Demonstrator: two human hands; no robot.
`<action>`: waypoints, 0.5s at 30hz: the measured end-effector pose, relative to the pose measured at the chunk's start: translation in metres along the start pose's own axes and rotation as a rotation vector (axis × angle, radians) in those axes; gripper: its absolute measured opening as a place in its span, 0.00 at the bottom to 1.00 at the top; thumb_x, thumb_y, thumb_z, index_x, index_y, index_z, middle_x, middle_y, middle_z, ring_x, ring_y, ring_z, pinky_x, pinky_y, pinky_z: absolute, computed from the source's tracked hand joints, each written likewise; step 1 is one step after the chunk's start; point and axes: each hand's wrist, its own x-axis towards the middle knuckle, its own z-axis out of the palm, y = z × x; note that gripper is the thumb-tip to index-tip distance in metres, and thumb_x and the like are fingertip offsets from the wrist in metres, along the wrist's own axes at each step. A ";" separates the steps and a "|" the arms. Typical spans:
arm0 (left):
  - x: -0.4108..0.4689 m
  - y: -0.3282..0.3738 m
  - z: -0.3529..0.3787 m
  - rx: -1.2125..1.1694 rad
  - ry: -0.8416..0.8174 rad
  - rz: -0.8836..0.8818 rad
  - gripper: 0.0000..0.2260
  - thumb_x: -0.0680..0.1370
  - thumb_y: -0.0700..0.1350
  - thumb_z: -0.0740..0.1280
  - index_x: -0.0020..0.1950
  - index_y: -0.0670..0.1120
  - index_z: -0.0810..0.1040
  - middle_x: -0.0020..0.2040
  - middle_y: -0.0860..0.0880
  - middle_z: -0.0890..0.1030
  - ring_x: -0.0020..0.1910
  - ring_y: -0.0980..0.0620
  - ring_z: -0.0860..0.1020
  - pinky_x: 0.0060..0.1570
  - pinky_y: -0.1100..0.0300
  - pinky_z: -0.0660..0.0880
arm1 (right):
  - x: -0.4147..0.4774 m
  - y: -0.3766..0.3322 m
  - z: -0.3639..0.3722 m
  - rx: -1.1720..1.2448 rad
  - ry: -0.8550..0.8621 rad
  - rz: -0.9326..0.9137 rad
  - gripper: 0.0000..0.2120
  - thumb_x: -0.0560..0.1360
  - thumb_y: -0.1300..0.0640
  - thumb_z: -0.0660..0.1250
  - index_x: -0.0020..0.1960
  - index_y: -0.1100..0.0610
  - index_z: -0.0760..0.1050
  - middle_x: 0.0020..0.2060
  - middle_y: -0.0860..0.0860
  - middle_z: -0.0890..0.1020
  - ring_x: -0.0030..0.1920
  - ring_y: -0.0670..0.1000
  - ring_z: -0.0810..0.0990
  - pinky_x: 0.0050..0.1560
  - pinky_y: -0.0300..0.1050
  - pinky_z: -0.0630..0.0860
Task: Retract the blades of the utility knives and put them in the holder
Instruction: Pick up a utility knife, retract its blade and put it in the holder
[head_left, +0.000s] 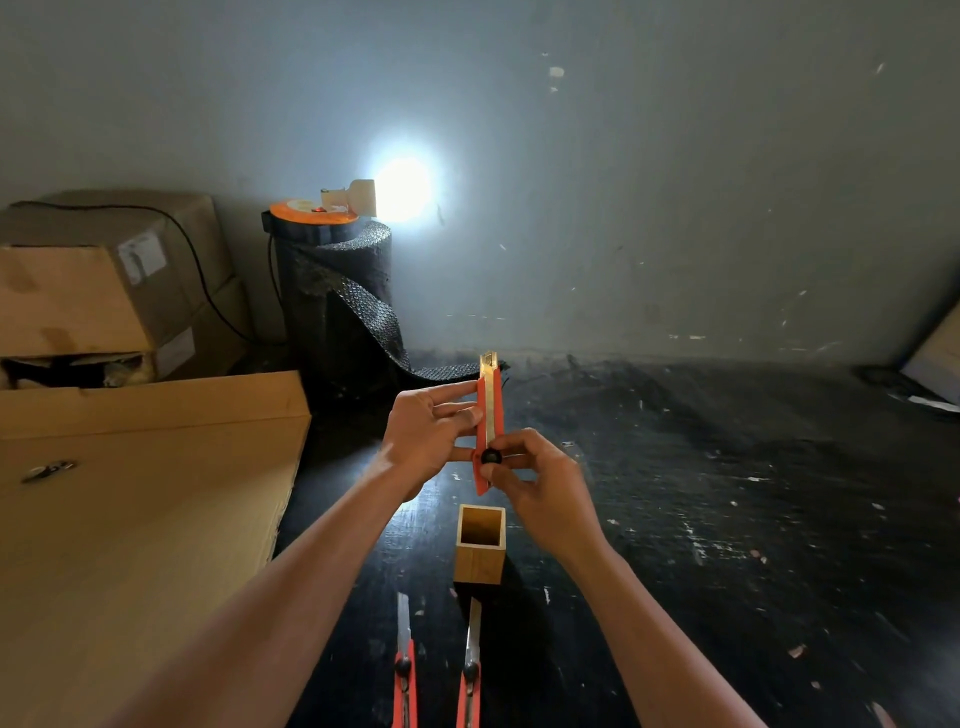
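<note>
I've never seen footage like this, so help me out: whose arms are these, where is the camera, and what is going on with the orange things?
No machine here: a person wears a camera on the head, looking down at their own arms. The left hand steadies an orange knife, blade tip still out, while the right hand has its grip on the black slider. Below stands an empty wooden holder on a dark table. Two more knives lie nearer, blades out. Boxes sit left.
</note>
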 end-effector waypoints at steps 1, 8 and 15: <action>0.001 -0.002 0.000 0.002 -0.002 0.002 0.16 0.80 0.31 0.68 0.66 0.42 0.81 0.46 0.49 0.87 0.38 0.54 0.88 0.32 0.61 0.82 | 0.001 0.002 0.002 0.004 0.002 -0.004 0.09 0.76 0.56 0.73 0.51 0.46 0.75 0.45 0.34 0.79 0.49 0.37 0.79 0.51 0.33 0.72; 0.006 -0.021 -0.002 -0.020 -0.017 -0.016 0.17 0.79 0.30 0.68 0.66 0.42 0.81 0.46 0.47 0.88 0.41 0.49 0.89 0.34 0.59 0.83 | 0.014 0.019 0.010 0.073 -0.004 0.036 0.10 0.75 0.53 0.74 0.50 0.45 0.75 0.46 0.36 0.81 0.48 0.39 0.82 0.46 0.33 0.77; 0.011 -0.052 0.002 -0.136 -0.107 -0.108 0.16 0.79 0.32 0.69 0.64 0.44 0.81 0.50 0.40 0.88 0.46 0.41 0.88 0.39 0.51 0.85 | 0.048 0.040 0.008 0.208 0.038 0.089 0.19 0.77 0.48 0.72 0.66 0.51 0.75 0.53 0.49 0.85 0.51 0.48 0.86 0.49 0.43 0.84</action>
